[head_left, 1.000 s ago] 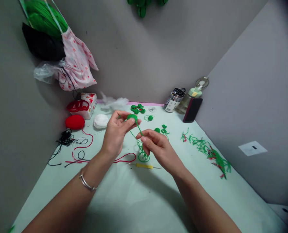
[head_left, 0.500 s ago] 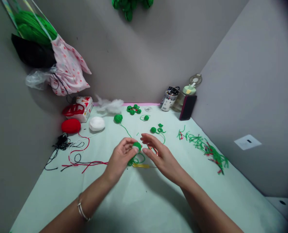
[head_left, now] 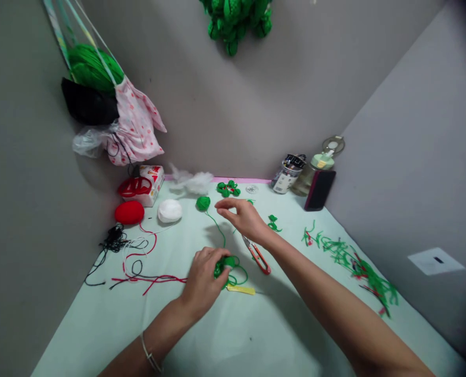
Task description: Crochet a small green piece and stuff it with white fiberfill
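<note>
My left hand (head_left: 202, 277) is low over the table, its fingers curled round a small green crocheted piece (head_left: 219, 266). Loops of green yarn (head_left: 241, 272) spread out beside it. Close by lies a crochet hook with a yellow handle (head_left: 241, 289). My right hand (head_left: 243, 215) is stretched farther out, thumb and fingertips brought together near the green yarn ball (head_left: 203, 203). Whether anything is between those fingertips I cannot make out. Orange-handled snips (head_left: 259, 258) lie below my right wrist.
White stuffing (head_left: 193, 182), a white yarn ball (head_left: 169, 211) and a red yarn ball (head_left: 129, 212) sit at the back left. Yarn scraps (head_left: 358, 267) lie along the right. A phone (head_left: 320, 190) leans on a bottle (head_left: 302, 179). A pink dotted bag (head_left: 134, 125) hangs left.
The view has shifted. My left hand has lowered with the green crocheted piece. My right hand has moved away from it, farther across the table, its fingers now pinched together.
</note>
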A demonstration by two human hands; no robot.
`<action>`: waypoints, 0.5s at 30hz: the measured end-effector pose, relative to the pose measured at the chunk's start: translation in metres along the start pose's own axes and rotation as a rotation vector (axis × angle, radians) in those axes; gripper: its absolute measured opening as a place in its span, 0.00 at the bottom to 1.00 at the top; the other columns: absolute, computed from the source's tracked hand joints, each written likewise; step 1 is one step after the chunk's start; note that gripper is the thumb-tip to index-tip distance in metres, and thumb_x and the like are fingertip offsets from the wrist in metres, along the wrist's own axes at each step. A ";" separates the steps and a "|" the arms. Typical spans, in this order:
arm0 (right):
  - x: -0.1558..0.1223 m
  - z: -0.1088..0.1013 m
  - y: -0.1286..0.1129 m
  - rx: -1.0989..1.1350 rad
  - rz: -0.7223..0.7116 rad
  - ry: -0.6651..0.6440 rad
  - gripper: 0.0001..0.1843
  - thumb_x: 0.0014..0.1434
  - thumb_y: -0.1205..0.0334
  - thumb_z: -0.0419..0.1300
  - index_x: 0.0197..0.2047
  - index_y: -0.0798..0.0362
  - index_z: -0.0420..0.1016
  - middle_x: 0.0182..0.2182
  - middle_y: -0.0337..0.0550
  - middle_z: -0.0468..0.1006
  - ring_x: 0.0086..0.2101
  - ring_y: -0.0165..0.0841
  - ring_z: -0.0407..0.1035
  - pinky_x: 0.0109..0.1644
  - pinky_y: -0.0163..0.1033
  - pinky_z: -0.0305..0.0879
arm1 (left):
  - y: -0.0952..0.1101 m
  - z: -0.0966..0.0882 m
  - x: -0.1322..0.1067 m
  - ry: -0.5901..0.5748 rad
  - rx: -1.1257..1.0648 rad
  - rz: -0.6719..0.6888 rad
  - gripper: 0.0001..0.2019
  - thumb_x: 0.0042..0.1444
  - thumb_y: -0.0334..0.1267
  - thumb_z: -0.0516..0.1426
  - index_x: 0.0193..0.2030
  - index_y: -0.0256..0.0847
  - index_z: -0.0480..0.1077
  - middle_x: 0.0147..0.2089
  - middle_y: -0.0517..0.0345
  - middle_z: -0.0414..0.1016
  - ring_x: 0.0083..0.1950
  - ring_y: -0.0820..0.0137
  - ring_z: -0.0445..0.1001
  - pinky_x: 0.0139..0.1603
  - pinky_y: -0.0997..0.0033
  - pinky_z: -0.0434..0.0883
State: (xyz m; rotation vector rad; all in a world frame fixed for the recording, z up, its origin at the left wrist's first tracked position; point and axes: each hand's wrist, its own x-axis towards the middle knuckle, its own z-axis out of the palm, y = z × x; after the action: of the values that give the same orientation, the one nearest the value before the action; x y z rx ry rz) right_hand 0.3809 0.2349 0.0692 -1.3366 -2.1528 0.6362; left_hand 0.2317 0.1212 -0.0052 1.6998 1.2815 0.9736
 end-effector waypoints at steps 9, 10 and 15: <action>0.136 0.065 -0.025 -0.501 -0.183 0.007 0.33 0.64 0.66 0.69 0.70 0.56 0.66 0.70 0.64 0.66 0.71 0.54 0.56 0.73 0.64 0.54 | 0.017 -0.026 0.005 -0.091 0.174 0.097 0.13 0.56 0.31 0.67 0.48 0.43 0.77 0.54 0.50 0.82 0.57 0.52 0.74 0.62 0.47 0.68; 0.147 0.070 -0.021 -0.541 -0.178 0.012 0.33 0.65 0.64 0.69 0.69 0.56 0.67 0.70 0.64 0.66 0.70 0.54 0.57 0.72 0.66 0.55 | 0.021 -0.035 0.009 -0.084 0.182 0.103 0.13 0.58 0.31 0.66 0.49 0.42 0.77 0.54 0.50 0.82 0.58 0.52 0.74 0.62 0.48 0.68; 0.185 0.089 0.006 -0.630 -0.147 -0.014 0.21 0.70 0.54 0.64 0.63 0.53 0.73 0.60 0.51 0.76 0.53 0.44 0.76 0.56 0.55 0.77 | 0.032 -0.089 0.032 -0.042 0.237 0.124 0.10 0.60 0.33 0.64 0.49 0.44 0.77 0.51 0.52 0.81 0.58 0.54 0.74 0.62 0.51 0.70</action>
State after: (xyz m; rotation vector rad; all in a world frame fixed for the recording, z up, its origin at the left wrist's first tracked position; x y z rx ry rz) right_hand 0.2577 0.3945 0.0326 -1.4428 -2.5450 -0.1141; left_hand 0.1690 0.1582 0.0637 1.9916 1.3188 0.8789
